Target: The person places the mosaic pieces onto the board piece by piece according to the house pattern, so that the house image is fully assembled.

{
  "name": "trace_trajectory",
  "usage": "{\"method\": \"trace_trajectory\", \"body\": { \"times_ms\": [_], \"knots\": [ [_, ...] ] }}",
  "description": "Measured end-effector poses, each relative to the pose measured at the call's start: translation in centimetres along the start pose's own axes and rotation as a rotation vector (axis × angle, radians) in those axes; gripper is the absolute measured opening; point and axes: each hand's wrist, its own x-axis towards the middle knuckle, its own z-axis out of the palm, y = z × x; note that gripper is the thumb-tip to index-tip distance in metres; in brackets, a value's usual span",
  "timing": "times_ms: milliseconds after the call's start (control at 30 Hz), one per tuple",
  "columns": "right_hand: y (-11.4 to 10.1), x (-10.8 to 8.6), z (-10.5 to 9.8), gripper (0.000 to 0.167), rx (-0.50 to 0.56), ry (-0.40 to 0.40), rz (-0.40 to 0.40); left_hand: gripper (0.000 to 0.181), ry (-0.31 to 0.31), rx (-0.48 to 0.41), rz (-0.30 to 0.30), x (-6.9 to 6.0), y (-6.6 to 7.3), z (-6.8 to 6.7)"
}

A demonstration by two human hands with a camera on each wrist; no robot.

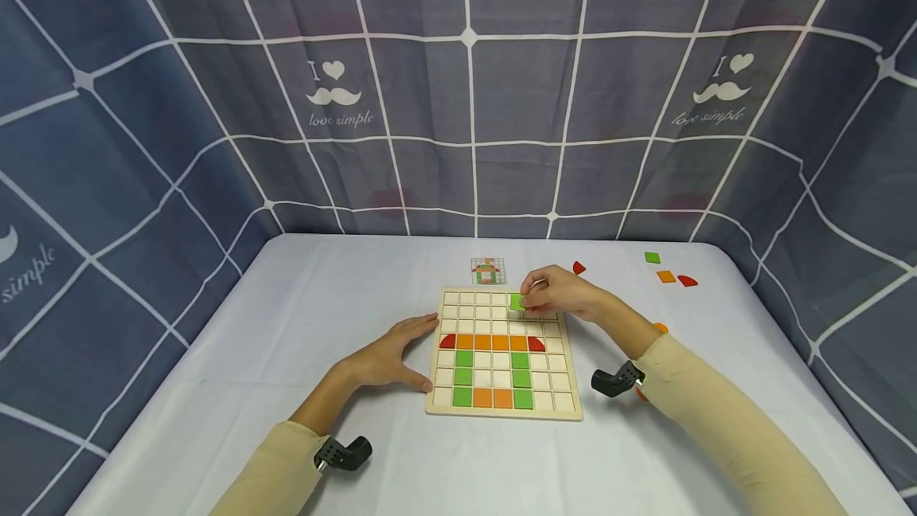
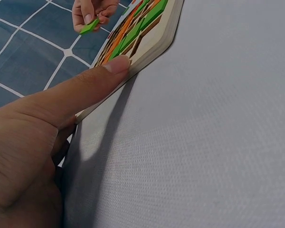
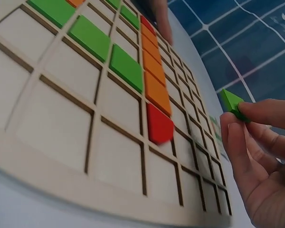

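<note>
My right hand [image 1: 562,295] pinches a green square tile [image 1: 517,302] between thumb and fingertips. In the right wrist view that green tile [image 3: 232,102] is tilted, held above the far part of the wooden grid board [image 1: 505,414]. My left hand [image 1: 392,353] rests along the board's left edge, fingers spread; its thumb [image 2: 85,92] touches the rim. Across the board runs a row of orange tiles [image 1: 491,342] with a rounded red tile [image 1: 536,344] at either end. Below stand two green columns [image 1: 463,377], with orange tiles [image 1: 493,397] between their lower ends.
A small pattern card [image 1: 488,271] lies behind the board. Loose on the right of the white tabletop are red pieces [image 1: 688,281], a green square [image 1: 652,257] and an orange square [image 1: 666,276]. Beside the right forearm, an orange piece [image 1: 660,328] is partly hidden.
</note>
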Motion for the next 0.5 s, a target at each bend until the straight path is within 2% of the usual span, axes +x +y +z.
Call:
{"method": "trace_trajectory", "body": {
  "times_ms": [300, 500],
  "knots": [
    [-0.5, 0.8, 2.8, 0.016, 0.003, -0.043, -0.008, 0.112, 0.001, 0.009, -0.002, 0.0, 0.1, 0.0],
    [-0.5, 1.4, 4.4, 0.012, -0.085, -0.07, -0.061, 0.112, -0.001, 0.006, -0.007, 0.0, 0.1, 0.0]
  ]
}}
